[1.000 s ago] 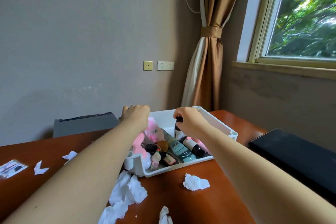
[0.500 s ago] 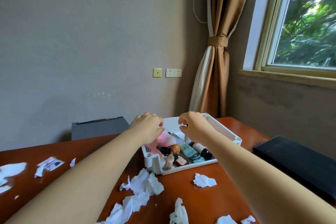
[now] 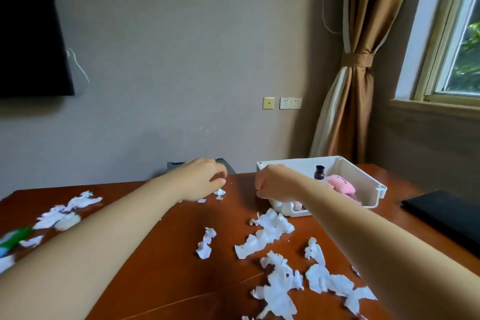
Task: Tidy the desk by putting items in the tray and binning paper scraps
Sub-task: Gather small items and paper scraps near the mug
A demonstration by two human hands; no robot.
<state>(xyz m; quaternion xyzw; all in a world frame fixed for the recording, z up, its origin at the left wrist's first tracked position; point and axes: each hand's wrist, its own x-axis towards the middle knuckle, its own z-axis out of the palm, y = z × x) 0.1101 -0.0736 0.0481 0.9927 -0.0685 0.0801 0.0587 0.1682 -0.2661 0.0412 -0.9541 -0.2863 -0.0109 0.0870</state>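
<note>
Left hand (image 3: 205,179) over far middle of worktop (image 3: 161,262), grip curled, fingertips just above small scrap (image 3: 219,193); cannot tell if pinched. Right hand (image 3: 275,184) at near-left corner of white tray (image 3: 298,160), grip curled; hold on rim unclear. Tray far right; dark bottle (image 3: 319,171) and pink plush (image 3: 340,186) inside. Paper scraps (image 3: 270,234) scattered near and left.

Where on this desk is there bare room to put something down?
Bare wood lies between the left forearm and the middle scraps, and between the tray and the black folder. Crowded: scraps at the near right, more scraps at the left edge.
</note>
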